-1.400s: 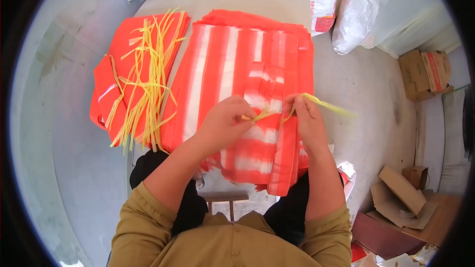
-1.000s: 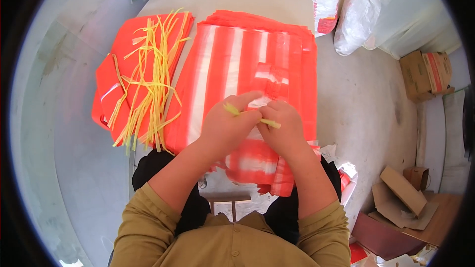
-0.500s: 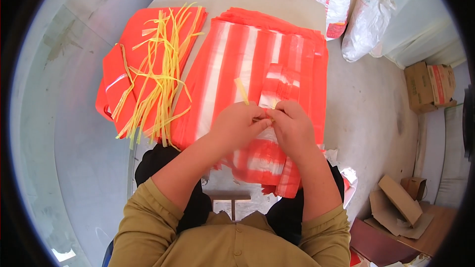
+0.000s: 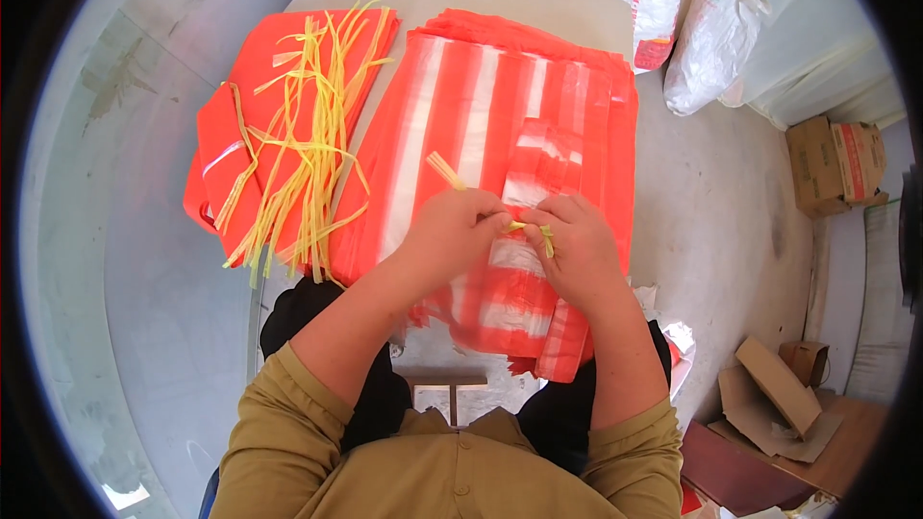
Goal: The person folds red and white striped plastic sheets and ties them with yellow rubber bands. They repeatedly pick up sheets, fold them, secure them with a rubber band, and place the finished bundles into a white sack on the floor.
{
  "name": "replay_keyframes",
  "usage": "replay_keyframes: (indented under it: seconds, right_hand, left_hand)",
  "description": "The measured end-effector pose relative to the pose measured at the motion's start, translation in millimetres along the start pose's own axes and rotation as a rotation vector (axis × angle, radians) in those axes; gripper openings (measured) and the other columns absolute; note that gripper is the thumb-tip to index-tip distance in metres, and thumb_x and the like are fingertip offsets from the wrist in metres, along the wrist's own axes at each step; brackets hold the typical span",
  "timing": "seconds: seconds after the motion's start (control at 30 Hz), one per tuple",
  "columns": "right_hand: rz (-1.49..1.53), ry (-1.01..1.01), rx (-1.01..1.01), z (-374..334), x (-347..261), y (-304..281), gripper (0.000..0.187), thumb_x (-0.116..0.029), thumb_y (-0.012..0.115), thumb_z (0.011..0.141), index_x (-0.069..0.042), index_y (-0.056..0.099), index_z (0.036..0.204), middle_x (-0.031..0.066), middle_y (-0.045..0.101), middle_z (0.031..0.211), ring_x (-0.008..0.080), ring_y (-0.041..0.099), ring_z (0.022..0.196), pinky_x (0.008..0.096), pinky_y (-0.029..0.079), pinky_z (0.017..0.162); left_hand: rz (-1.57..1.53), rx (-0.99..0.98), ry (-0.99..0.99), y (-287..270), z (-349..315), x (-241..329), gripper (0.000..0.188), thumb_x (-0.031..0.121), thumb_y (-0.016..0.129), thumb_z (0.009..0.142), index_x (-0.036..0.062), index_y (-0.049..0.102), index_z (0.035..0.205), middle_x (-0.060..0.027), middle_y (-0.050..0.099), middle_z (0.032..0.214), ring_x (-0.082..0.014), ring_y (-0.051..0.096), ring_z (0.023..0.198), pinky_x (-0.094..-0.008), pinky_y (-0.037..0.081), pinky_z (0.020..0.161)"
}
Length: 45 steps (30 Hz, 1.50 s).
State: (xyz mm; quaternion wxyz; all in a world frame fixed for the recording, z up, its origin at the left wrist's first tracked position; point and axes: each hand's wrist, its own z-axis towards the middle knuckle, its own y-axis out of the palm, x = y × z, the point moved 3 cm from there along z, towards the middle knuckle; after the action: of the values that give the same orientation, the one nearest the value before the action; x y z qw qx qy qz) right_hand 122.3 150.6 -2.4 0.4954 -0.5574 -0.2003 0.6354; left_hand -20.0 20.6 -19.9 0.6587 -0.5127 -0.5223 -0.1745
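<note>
Slightly parted since a moment ago, left hand and right hand, both pinched closed, grip a yellow strip over the middle of the striped stack, baring a short length, apparently tightening it.

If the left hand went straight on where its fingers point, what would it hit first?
Apart from the yellow strip it holds, probably the right hand, just across from its fingertips; depth is unclear.
</note>
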Motion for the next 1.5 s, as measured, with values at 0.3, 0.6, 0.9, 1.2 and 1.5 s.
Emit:
replay_keyframes:
  seconds: [0.3, 0.6, 0.9, 1.2, 1.5]
  right_hand:
    - [-0.199, 0.097, 0.116, -9.4, 13.0, -10.6, 0.013, -0.013, 0.079, 0.086, -0.004, 0.076, 0.095, 0.0099, 0.066, 0.097, 0.0311, 0.064, 0.091, 0.0431, 0.053, 0.077]
    - [0.654, 0.531, -0.047, 4.9, 5.3, 8.4, 0.028, -0.018, 0.067, 0.098, 0.001, 0.064, 0.078, 0.0063, 0.064, 0.075, 0.0166, 0.055, 0.065, 0.0367, 0.044, 0.06]
    - [0.561, 0.59, -0.131, 5.6, 13.0, 24.3, 0.035, -0.024, 0.068, 0.099, 0.002, 0.062, 0.076, 0.0068, 0.055, 0.066, 0.0135, 0.05, 0.063, 0.0344, 0.043, 0.059]
    - [0.474, 0.437, -0.115, 0.9, 9.0, 30.7, 0.02, -0.021, 0.065, 0.102, -0.001, 0.067, 0.099, 0.015, 0.071, 0.089, 0.0281, 0.069, 0.083, 0.0391, 0.053, 0.077]
    - [0.636, 0.48, -0.137, 1.7, 13.5, 29.9, 0.019, -0.016, 0.059, 0.104, 0.001, 0.067, 0.106, 0.0146, 0.071, 0.092, 0.0268, 0.068, 0.088, 0.0378, 0.053, 0.082]
  left_hand:
    - [0.747, 0.086, 0.173, 0.7, 1.9, -16.3, 0.014, 0.013, 0.064, 0.092, 0.0033, 0.064, 0.082, -0.0166, 0.068, 0.081, -0.0374, 0.069, 0.079, -0.0507, 0.055, 0.069]
    - [0.815, 0.052, 0.167, 1.3, 4.3, -9.3, 0.013, 0.013, 0.063, 0.091, 0.0038, 0.063, 0.081, -0.0167, 0.067, 0.077, -0.036, 0.069, 0.075, -0.0497, 0.055, 0.063]
    - [0.183, 0.069, 0.107, -18.6, -1.8, 12.7, 0.012, 0.017, 0.069, 0.095, 0.0059, 0.068, 0.092, -0.0148, 0.064, 0.077, -0.0353, 0.066, 0.075, -0.0474, 0.051, 0.067]
    - [0.149, 0.026, 0.531, 1.3, -13.2, 35.2, 0.03, 0.015, 0.073, 0.089, 0.0094, 0.066, 0.118, -0.0097, 0.071, 0.102, -0.0334, 0.069, 0.091, -0.0452, 0.055, 0.075]
    - [0.354, 0.328, 0.548, -6.9, -2.3, 29.9, 0.04, 0.01, 0.077, 0.081, 0.0101, 0.069, 0.12, -0.0066, 0.071, 0.103, -0.0341, 0.063, 0.109, -0.0463, 0.051, 0.092]
